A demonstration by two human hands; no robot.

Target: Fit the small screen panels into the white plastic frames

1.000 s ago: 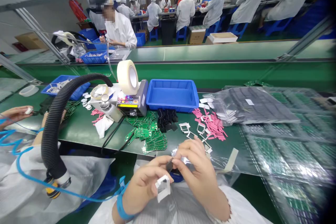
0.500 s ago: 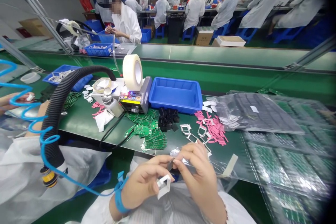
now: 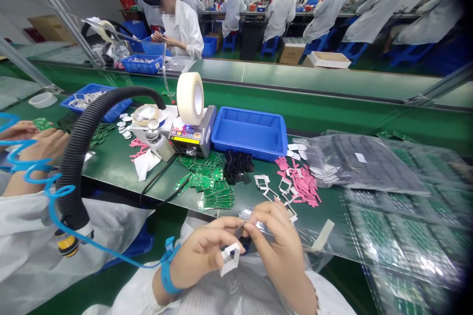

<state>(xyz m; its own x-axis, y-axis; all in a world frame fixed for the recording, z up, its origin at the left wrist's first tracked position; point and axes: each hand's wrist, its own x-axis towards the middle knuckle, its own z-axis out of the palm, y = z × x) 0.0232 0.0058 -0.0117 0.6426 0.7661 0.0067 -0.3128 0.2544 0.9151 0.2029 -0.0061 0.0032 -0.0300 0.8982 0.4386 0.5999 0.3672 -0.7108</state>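
since the earlier frames the co-worker's hand point(image 3: 40, 145) at the left edge has drawn in. a green board point(image 3: 41, 123) now shows above it where a small white bit was held. the coiled blue air line point(image 3: 35, 167) has sagged lower across that sleeve. the person's own hands have hardly shifted.

the left hand point(image 3: 201, 256), low in the middle of the frame, is closed. its lower fingers curl round a white frame point(image 3: 229, 257), a thin open square that hangs below the thumb. its thumb and forefinger meet the right hand point(image 3: 277, 238) on a small dark piece point(image 3: 240, 230). the right hand is pinched shut on that same piece from the other side, with crinkled clear film point(image 3: 258, 224) just behind its fingertips. both hands are held over the lap, just in front of the near edge of the desk point(image 3: 111, 170).

the white frame looks very light and thin-walled. it seems stiff enough to keep its square, but it would likely flex or crack if squeezed across the opening. it is best held by a corner or along one bar, much as it is now. the dark piece is tiny and probably easy to drop, so a fingertip pinch on its sides suits it.

on the desk beyond the hands lie loose frames point(image 3: 275, 188), pink strips point(image 3: 301, 182), a heap of circuit boards point(image 3: 209, 184), black parts point(image 3: 236, 163), a blue tray point(image 3: 251, 133) and a tape roll point(image 3: 190, 98) on its dispenser.
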